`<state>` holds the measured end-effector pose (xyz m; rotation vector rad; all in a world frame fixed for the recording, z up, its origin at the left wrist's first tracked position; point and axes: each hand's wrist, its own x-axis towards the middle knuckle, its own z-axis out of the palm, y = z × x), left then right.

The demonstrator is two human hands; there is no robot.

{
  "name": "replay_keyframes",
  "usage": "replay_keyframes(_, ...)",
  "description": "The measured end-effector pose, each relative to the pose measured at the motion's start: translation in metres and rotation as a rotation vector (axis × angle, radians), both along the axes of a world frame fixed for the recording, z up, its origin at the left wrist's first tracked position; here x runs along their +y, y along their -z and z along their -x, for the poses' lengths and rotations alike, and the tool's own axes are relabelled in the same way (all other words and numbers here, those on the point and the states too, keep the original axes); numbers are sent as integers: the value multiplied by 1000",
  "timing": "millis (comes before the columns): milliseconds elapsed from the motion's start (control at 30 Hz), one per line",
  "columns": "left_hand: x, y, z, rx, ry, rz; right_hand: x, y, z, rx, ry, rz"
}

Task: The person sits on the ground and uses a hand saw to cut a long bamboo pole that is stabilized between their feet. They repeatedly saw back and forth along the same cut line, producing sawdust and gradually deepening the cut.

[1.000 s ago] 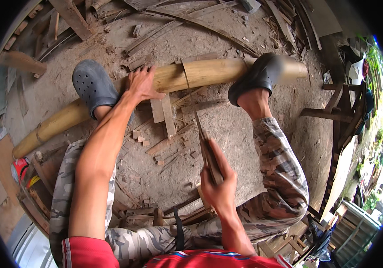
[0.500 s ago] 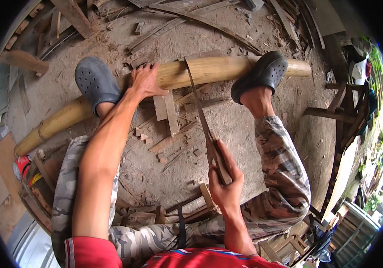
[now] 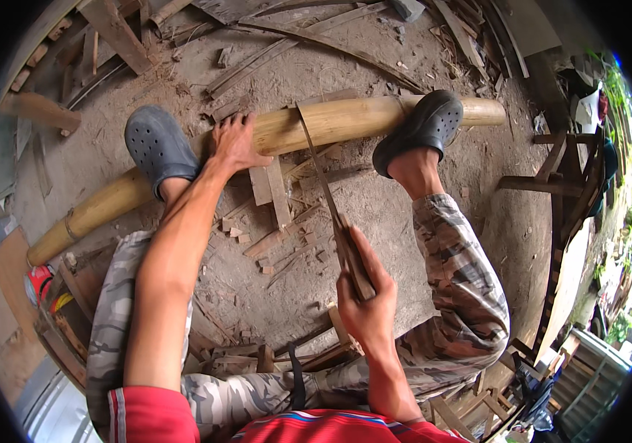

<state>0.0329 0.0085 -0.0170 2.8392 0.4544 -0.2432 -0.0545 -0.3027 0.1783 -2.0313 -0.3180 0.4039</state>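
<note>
Bamboo pole (image 3: 338, 122), lying across the dirt floor (image 3: 397, 221) beneath both clogs (image 3: 159, 146). Nearer, the right hand (image 3: 370, 306) points forward, its grip closed round the handle of a saw (image 3: 332, 203) whose blade meets the pole. Farther, the left hand (image 3: 233, 144), arm outstretched, spans the pole, its grip part-spread and clasping. Beyond: loose planks (image 3: 338, 52).

Both clogs (image 3: 159, 144) and the left hand (image 3: 236, 144) hide stretches of the bamboo pole (image 3: 342, 121).
</note>
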Motion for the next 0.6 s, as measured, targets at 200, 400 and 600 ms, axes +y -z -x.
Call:
replay_keyframes(200,-3,-20,-20,70,41,78,91,76,-105,-28,106,-50)
replay_keyframes(400,15,9,-2,66,35,60,3,38,13,12,34,-5)
replay_keyframes(600,4,5,-2,-61,26,8,41,83,-51,-103,48,-69)
